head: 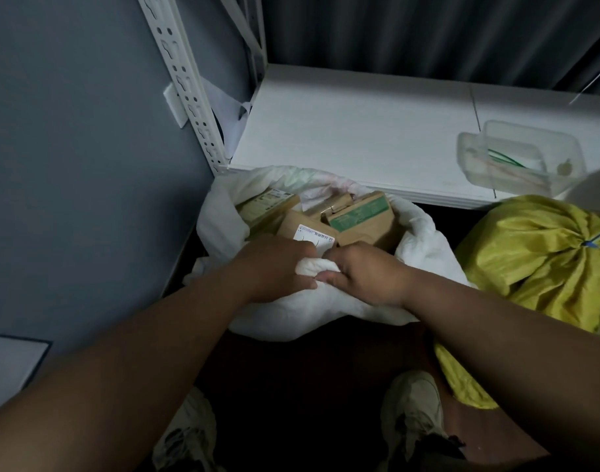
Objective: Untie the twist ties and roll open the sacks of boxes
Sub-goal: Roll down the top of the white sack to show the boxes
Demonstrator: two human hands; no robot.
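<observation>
A white sack [424,247] stands open on the floor below the shelf, its rim rolled outward. Several brown cardboard boxes [359,219] with green and white labels show inside it. My left hand [274,264] and my right hand [363,270] sit side by side on the near rim, both gripping the same bunched roll of white fabric. To the right a yellow sack [530,253] lies gathered at its neck, closed by a blue twist tie [593,243].
A white shelf board [359,131] runs behind the sacks, with a clear plastic tub [520,158] holding thin ties on its right part. A perforated white upright [186,83] stands by the grey wall at left. My shoes [411,413] are below.
</observation>
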